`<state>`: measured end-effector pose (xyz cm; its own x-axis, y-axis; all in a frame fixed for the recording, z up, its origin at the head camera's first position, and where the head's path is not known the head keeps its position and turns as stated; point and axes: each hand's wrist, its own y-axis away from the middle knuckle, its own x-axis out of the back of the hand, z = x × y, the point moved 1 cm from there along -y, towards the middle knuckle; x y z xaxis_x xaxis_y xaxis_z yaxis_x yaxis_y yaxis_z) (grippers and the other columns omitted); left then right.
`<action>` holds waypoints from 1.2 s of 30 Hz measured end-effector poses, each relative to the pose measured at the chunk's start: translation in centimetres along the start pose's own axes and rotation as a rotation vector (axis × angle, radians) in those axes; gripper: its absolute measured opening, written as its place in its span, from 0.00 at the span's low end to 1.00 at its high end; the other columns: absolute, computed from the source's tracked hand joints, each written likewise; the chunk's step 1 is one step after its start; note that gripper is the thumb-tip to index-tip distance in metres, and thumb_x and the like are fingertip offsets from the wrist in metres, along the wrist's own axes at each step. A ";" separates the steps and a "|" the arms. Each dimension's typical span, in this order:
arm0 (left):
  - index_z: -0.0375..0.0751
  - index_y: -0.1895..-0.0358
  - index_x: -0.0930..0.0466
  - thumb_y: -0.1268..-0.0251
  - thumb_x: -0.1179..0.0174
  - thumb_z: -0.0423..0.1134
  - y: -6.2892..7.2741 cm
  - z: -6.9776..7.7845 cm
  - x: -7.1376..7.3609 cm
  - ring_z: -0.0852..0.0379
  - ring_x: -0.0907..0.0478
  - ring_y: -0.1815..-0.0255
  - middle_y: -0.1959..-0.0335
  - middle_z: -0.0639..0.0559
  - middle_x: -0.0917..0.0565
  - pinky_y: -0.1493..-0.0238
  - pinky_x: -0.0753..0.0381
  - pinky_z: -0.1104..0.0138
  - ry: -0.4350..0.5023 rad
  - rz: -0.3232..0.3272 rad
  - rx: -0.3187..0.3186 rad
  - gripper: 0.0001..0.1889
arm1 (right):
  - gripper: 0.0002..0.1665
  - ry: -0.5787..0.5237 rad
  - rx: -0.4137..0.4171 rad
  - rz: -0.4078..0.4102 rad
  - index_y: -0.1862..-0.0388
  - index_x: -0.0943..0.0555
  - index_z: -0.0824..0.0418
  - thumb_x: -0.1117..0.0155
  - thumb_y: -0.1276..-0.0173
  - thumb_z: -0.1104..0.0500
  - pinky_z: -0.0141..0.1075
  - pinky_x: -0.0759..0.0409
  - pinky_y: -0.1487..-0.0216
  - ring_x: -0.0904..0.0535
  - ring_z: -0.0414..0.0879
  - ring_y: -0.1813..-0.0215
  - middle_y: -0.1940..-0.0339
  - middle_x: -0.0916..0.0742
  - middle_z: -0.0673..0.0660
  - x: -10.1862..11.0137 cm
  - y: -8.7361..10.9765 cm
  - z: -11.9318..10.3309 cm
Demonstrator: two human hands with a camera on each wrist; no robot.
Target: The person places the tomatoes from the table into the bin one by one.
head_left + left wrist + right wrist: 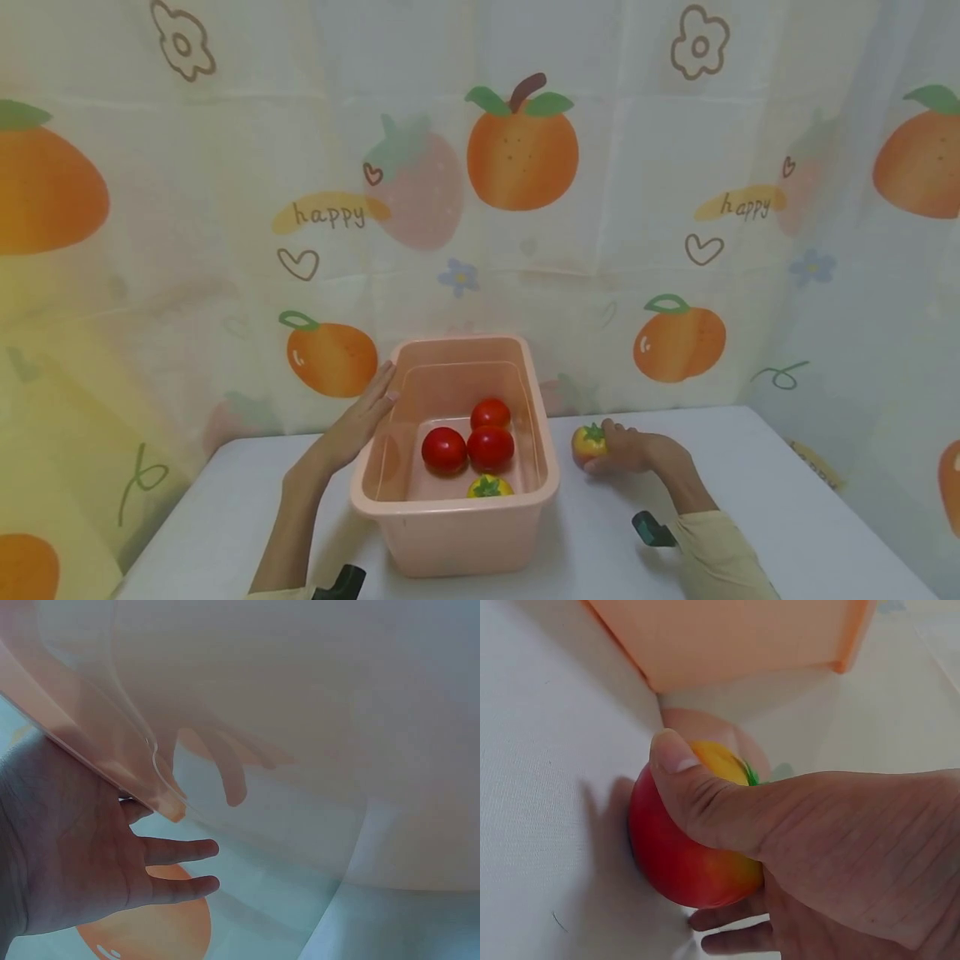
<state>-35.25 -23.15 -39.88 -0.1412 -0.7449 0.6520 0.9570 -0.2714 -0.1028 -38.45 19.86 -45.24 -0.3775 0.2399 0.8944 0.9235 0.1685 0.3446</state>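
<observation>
A pink plastic bin (457,533) stands on the white table. My left hand (356,425) lies against its left rim with the fingers straight; in the left wrist view the hand (82,847) has its fingers spread beside the bin's wall (285,690). To the right of the bin, my right hand (637,450) grips a red-and-yellow tomato (588,446) with a green leafy top. In the right wrist view the thumb lies across the tomato (667,851), which rests on or just above the table; I cannot tell which.
Inside the bin lie red tomatoes (444,452) and a yellow-topped tomato (491,486) with green leaves, partly hidden by the front rim. A fruit-printed curtain (525,292) hangs behind and beside the white table (720,475).
</observation>
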 end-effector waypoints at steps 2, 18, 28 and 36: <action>0.52 0.13 0.63 0.16 0.68 0.64 0.0 -0.1 0.0 0.33 0.67 0.11 0.10 0.48 0.66 0.22 0.59 0.26 -0.001 0.000 0.003 0.38 | 0.42 0.008 0.016 0.001 0.36 0.31 0.65 0.30 0.33 0.36 0.61 0.23 0.35 0.22 0.57 0.47 0.52 0.17 0.61 0.1 0.0 -0.1; 0.52 0.13 0.63 0.16 0.68 0.64 0.1 -0.3 0.0 0.33 0.67 0.11 0.10 0.48 0.66 0.22 0.60 0.26 0.007 0.001 -0.001 0.38 | 0.44 -0.028 0.284 0.281 0.27 0.41 0.72 0.35 0.26 0.45 0.48 0.24 0.51 0.28 0.54 0.49 0.52 0.23 0.59 3.9 3.1 -1.9; 0.52 0.13 0.62 0.16 0.67 0.63 -0.1 -0.4 0.0 0.33 0.67 0.11 0.10 0.48 0.66 0.22 0.60 0.26 0.011 0.001 -0.007 0.38 | 0.40 -0.225 0.569 0.476 0.25 0.36 0.54 0.29 0.29 0.45 0.51 0.16 0.39 0.25 0.48 0.40 0.41 0.20 0.52 5.2 6.0 -6.1; 0.54 0.13 0.63 0.17 0.67 0.65 -0.1 -0.2 -0.1 0.34 0.67 0.11 0.10 0.49 0.66 0.22 0.59 0.25 0.015 0.001 0.008 0.39 | 0.51 -0.288 0.599 0.403 0.16 0.44 0.55 0.30 0.29 0.43 0.64 0.24 0.28 0.31 0.59 0.23 0.21 0.28 0.58 4.2 6.7 -8.4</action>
<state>-35.42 -23.15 -40.05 -0.1437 -0.7545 0.6403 0.9590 -0.2658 -0.0980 -33.23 13.96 -36.80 -0.0984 0.6173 0.7806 0.8300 0.4836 -0.2778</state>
